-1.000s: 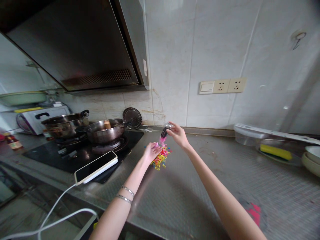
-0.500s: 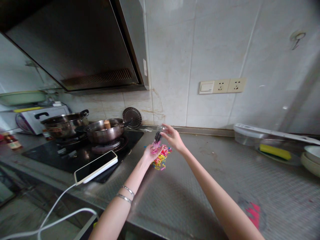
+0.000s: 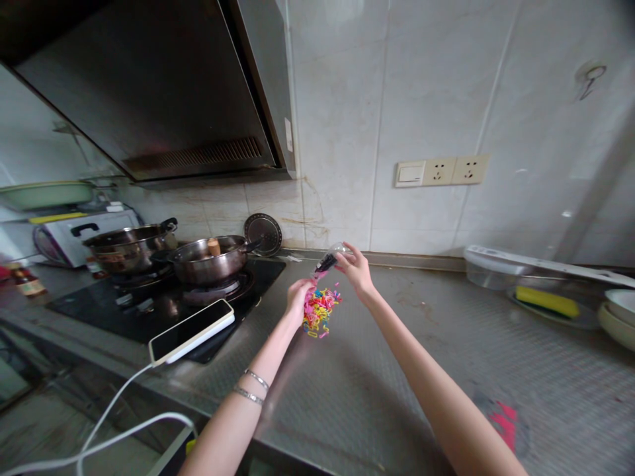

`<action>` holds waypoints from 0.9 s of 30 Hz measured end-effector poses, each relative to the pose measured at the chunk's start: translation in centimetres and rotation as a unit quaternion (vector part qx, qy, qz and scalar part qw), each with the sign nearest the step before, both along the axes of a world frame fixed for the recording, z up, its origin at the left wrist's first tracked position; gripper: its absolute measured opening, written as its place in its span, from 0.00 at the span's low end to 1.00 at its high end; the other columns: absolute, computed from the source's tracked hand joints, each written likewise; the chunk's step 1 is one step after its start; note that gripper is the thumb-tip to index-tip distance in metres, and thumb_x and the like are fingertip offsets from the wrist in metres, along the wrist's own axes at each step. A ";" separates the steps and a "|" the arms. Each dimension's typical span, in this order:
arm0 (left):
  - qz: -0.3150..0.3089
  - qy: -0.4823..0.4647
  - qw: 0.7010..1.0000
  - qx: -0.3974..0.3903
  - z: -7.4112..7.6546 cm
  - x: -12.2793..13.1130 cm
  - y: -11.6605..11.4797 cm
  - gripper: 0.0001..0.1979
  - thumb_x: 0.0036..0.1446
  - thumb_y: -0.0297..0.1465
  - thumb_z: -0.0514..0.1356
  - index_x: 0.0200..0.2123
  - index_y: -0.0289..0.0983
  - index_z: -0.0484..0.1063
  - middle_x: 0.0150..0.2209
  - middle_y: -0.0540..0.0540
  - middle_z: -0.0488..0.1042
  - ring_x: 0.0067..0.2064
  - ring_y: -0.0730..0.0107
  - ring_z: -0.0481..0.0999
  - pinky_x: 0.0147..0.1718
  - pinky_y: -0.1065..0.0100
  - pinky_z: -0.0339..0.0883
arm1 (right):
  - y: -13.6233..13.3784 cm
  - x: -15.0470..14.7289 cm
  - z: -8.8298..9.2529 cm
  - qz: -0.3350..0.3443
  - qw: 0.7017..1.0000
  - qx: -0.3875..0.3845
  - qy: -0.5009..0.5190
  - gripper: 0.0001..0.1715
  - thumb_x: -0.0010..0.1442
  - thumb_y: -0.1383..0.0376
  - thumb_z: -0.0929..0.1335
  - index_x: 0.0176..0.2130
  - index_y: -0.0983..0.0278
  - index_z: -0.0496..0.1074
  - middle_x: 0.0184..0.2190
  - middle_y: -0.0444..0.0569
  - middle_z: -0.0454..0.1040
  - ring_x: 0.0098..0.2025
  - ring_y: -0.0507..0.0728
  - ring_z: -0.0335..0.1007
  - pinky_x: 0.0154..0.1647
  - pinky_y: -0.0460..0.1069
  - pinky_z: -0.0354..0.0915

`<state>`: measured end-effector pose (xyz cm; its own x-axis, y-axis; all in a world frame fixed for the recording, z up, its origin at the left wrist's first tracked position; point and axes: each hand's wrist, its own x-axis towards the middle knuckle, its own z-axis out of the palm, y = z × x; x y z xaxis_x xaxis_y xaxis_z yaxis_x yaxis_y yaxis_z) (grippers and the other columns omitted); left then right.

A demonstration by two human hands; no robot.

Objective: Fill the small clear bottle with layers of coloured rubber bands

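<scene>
My right hand point(image 3: 356, 270) grips the rounded end of a small clear plastic bottle point(image 3: 339, 248). The bottle slants, its lower end towards my left hand, with black and pink bits inside. My left hand point(image 3: 299, 296) is turned on its side near that lower end, fingers loosely apart and partly hidden. Whether it touches the bottle I cannot tell. Just below and beside it, a pile of small multicoloured rubber bands point(image 3: 320, 314) lies on the metal counter point(image 3: 342, 390), mostly pink, red and yellow. Some pink bands sit right by my left palm.
A black stove point(image 3: 163, 311) with two steel pans point(image 3: 211, 261) stands left. A phone point(image 3: 193, 330) with a white cable lies at its front edge. A clear plastic bag with a red print point(image 3: 503, 423) rests front right; a yellow sponge point(image 3: 546, 301) and bowls point(image 3: 620, 317) are far right.
My left hand has turned from palm-up, with pink bands on it, onto its side beside the pile. The bottle has tipped further over as my right hand shifted slightly right.
</scene>
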<state>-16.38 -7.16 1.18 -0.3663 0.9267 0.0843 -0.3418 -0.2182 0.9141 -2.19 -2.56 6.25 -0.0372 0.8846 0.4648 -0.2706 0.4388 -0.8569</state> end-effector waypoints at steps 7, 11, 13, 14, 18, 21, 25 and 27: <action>0.070 -0.041 0.997 0.010 0.7 0.0 -0.8 0.06 0.39 0.21 0.57 0.26 0.32 0.70 0.20 0.49 0.72 0.23 0.75 0.71 0.26 0.74 0.60 | 0.5 0.6 -0.5 0.001 0.994 -0.080 0.072 0.34 0.48 0.58 0.68 0.53 0.63 0.60 0.34 0.50 0.72 0.35 0.54 0.70 0.37 0.52 0.70; 0.038 -0.032 0.998 0.049 0.8 0.0 -0.9 0.08 0.40 0.19 0.54 0.25 0.31 0.72 0.19 0.49 0.70 0.21 0.78 0.67 0.23 0.76 0.58 | 0.8 0.7 -0.8 -0.006 0.994 -0.082 0.075 0.34 0.49 0.57 0.67 0.54 0.63 0.59 0.34 0.49 0.72 0.33 0.53 0.70 0.36 0.52 0.70; -0.022 -0.037 0.997 0.066 0.9 0.1 -1.0 0.15 0.40 0.19 0.53 0.33 0.32 0.73 0.20 0.50 0.70 0.20 0.79 0.66 0.22 0.76 0.58 | 0.7 0.6 -0.8 0.004 0.994 -0.083 0.070 0.34 0.49 0.57 0.67 0.54 0.63 0.59 0.35 0.49 0.72 0.34 0.53 0.70 0.37 0.52 0.70; -0.056 -0.044 0.995 0.072 0.9 0.3 -1.1 0.19 0.39 0.19 0.53 0.37 0.32 0.72 0.20 0.51 0.70 0.19 0.79 0.65 0.21 0.76 0.58 | 0.6 0.6 -0.7 0.013 0.994 -0.084 0.068 0.34 0.49 0.58 0.67 0.54 0.64 0.59 0.35 0.50 0.72 0.34 0.53 0.70 0.38 0.52 0.70; -0.167 -0.092 0.979 0.066 1.1 1.1 -1.8 0.29 0.39 0.17 0.53 0.48 0.37 0.65 0.26 0.49 0.71 0.20 0.79 0.67 0.21 0.76 0.60 | 0.0 0.0 -0.7 0.051 0.995 -0.066 0.055 0.35 0.48 0.59 0.68 0.54 0.64 0.58 0.37 0.51 0.73 0.38 0.54 0.70 0.41 0.52 0.69; -0.217 -0.122 0.967 0.048 1.2 1.6 -2.4 0.33 0.39 0.16 0.53 0.51 0.43 0.61 0.29 0.49 0.72 0.22 0.77 0.69 0.21 0.76 0.62 | -0.3 -0.4 -0.6 0.080 0.996 -0.036 0.029 0.36 0.47 0.58 0.69 0.54 0.64 0.59 0.39 0.51 0.73 0.41 0.55 0.69 0.43 0.53 0.68; -0.255 -0.139 0.957 0.012 1.2 1.7 -2.9 0.29 0.40 0.17 0.52 0.48 0.40 0.64 0.28 0.48 0.72 0.22 0.76 0.70 0.19 0.75 0.62 | -0.3 -0.1 -0.4 0.105 0.994 -0.021 -0.011 0.35 0.46 0.57 0.69 0.53 0.64 0.61 0.37 0.50 0.74 0.39 0.55 0.70 0.43 0.55 0.67; -0.268 -0.146 0.952 0.008 1.3 1.6 -2.9 0.26 0.40 0.17 0.52 0.46 0.38 0.65 0.28 0.47 0.72 0.22 0.74 0.70 0.18 0.75 0.62 | -0.2 0.0 -0.3 0.104 0.994 -0.020 -0.011 0.35 0.46 0.57 0.70 0.52 0.65 0.62 0.37 0.50 0.74 0.38 0.55 0.70 0.44 0.56 0.67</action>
